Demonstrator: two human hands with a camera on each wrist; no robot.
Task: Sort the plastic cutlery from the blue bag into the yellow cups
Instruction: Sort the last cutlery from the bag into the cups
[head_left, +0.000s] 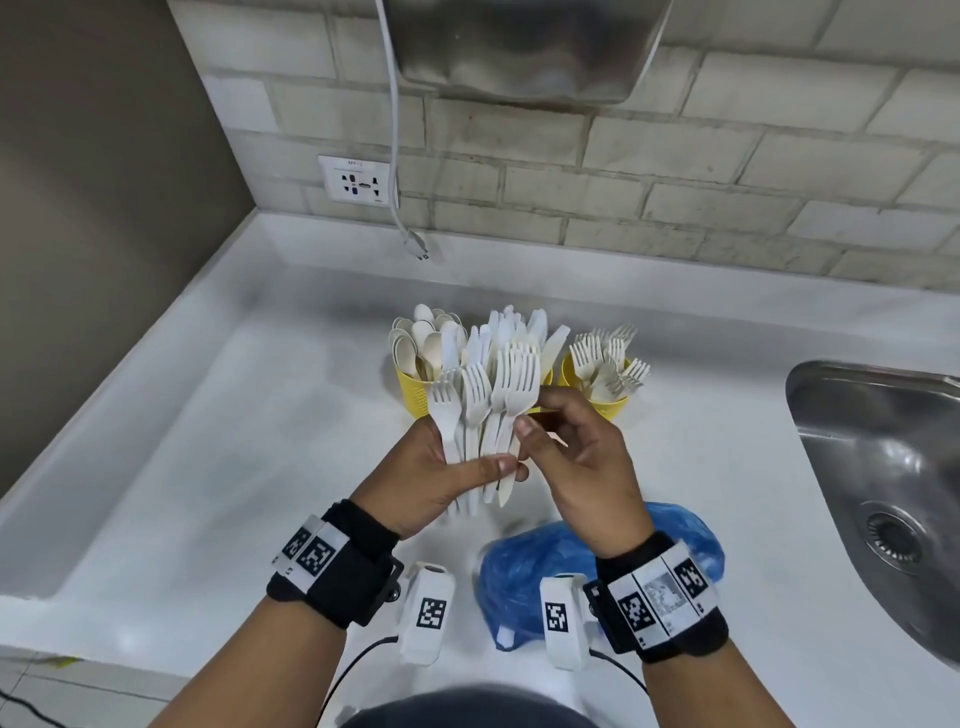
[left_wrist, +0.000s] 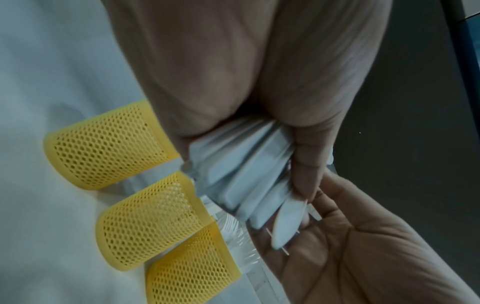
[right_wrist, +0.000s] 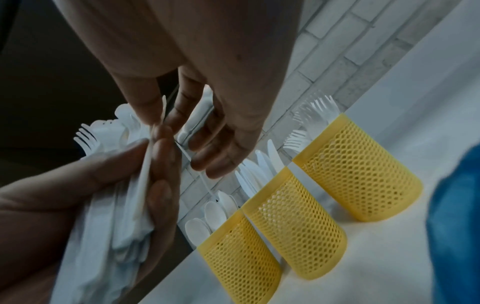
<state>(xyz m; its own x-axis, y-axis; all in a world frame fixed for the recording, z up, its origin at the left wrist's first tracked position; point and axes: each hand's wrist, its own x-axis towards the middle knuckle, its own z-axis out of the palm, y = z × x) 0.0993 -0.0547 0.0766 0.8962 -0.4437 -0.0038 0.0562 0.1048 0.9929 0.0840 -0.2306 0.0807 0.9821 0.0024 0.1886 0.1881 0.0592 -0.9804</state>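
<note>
My left hand grips a fanned bundle of white plastic forks by the handles, tines up, above the counter in front of the cups. The handles stick out below its thumb. My right hand pinches the rightmost fork of the fan between thumb and forefinger. Three yellow mesh cups stand in a row behind: the left cup holds spoons, the middle cup knives, the right cup forks. The crumpled blue bag lies on the counter under my right wrist.
A steel sink is sunk into the white counter at the right. A tiled wall with a socket and a hanging white cable plug runs along the back. A brown wall closes the left side.
</note>
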